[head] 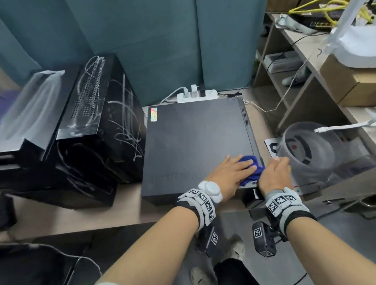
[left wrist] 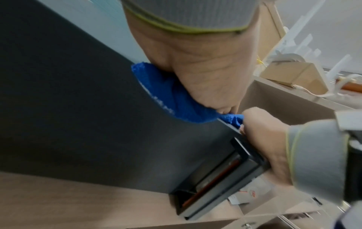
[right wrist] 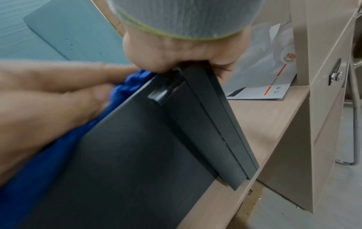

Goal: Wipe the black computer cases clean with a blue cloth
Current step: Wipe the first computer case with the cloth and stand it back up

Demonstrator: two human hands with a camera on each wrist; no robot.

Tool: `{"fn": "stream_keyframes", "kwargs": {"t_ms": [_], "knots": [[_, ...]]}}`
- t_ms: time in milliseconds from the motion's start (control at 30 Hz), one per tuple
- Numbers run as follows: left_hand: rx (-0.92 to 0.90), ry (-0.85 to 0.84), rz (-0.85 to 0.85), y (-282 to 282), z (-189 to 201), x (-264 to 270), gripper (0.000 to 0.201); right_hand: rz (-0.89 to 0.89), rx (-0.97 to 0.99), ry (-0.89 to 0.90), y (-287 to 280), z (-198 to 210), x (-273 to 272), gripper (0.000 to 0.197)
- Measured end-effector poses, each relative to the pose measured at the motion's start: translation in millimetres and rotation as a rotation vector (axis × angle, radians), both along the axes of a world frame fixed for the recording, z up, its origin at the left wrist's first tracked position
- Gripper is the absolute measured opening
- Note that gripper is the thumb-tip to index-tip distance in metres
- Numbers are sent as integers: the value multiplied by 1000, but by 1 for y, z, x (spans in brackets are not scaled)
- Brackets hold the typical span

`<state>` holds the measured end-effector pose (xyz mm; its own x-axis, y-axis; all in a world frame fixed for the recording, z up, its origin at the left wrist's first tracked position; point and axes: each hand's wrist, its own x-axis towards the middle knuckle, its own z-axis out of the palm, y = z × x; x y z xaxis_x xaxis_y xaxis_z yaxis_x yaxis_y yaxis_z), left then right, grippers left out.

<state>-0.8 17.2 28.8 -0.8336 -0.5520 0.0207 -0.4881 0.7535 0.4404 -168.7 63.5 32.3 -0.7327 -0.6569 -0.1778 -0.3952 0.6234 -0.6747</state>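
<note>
A flat black computer case (head: 193, 142) lies on the wooden desk. A blue cloth (head: 252, 168) is bunched at its near right corner. My left hand (head: 232, 175) lies flat on the cloth with straight fingers, pressing it onto the lid (left wrist: 68, 108). The cloth (left wrist: 176, 99) shows under the palm in the left wrist view. My right hand (head: 274, 174) grips the case's right front edge (right wrist: 205, 99), fingers curled over it. The cloth (right wrist: 49, 162) also appears beside that edge. Two more black cases (head: 94, 116) stand at the left, streaked with white marks.
A white power strip (head: 196, 95) lies behind the flat case. A clear plastic tub (head: 309, 149) stands just right of my right hand. Wooden shelving (head: 310, 79) with boxes and cables fills the right side. A teal partition (head: 166, 39) runs behind the desk.
</note>
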Motion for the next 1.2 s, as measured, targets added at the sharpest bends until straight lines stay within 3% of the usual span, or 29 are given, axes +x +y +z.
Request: {"fn": "stream_keyframes", "kwargs": {"t_ms": [133,333,433,533,700,967,1067,1200], "knots": [[-41,-67,199,-13,-1,63,63,-17,11,-5,2,-1,0,40],[-45,-157,713,-32,2,180,56,13,24,35,2,4,3,39],[-15,-217,944,-31,2,190,54,63,-5,65,-2,0,3,35],[-52,-238,1041,-29,2,170,55,22,-54,14,-2,2,5,37],[-83,-252,962,-15,2,117,69,23,-76,-2,-2,5,6,37],[-69,-194,770,-5,3,47,79,54,-76,-35,-12,-21,-7,34],[-44,-136,612,2,4,20,80,-1,-71,-120,-14,-26,-9,36],[-63,-68,264,15,0,-17,71,-47,71,-259,-20,-35,-12,40]]}}
